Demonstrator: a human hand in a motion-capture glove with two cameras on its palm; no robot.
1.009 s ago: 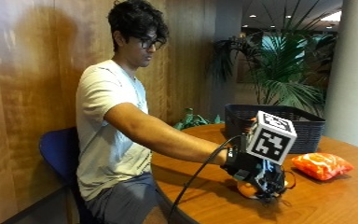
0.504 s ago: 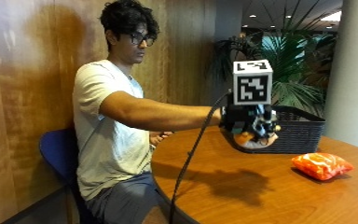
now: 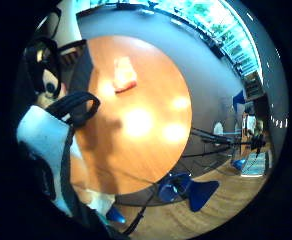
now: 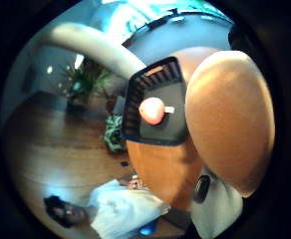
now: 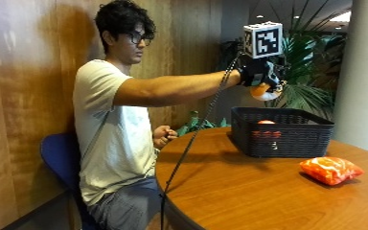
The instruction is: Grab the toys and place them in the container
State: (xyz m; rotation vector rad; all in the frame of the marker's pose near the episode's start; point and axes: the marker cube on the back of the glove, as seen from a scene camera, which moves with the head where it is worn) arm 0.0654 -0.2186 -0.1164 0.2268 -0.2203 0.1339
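My gloved right hand (image 5: pixel 257 74) is held high at arm's length, its fingers curled round an orange and white toy (image 5: pixel 264 92). The hand hangs above the near rim of the black basket (image 5: pixel 280 140) on the round wooden table (image 5: pixel 247 191). A pink toy (image 5: pixel 266 122) lies inside the basket. In the thumb side palm view the held toy (image 4: pixel 230 119) fills the space beside the palm, and beyond it the basket (image 4: pixel 135 94) shows with the pink toy (image 4: pixel 153 110) in it. An orange crinkly toy bag (image 5: pixel 330 170) lies on the table to the right of the basket; it also shows in the little finger side view (image 3: pixel 123 75).
The person sits on a blue chair (image 5: pixel 60 158) at the table's left edge, bare left hand (image 5: pixel 165 135) curled near the chest. A wood-panelled wall is behind, plants (image 5: pixel 305 81) and a pale column (image 5: pixel 362 72) beyond the basket. Bare tabletop lies in front of the basket.
The hand has lifted the orange and white toy off the table and carried it up and back, from the front of the table to above the basket.
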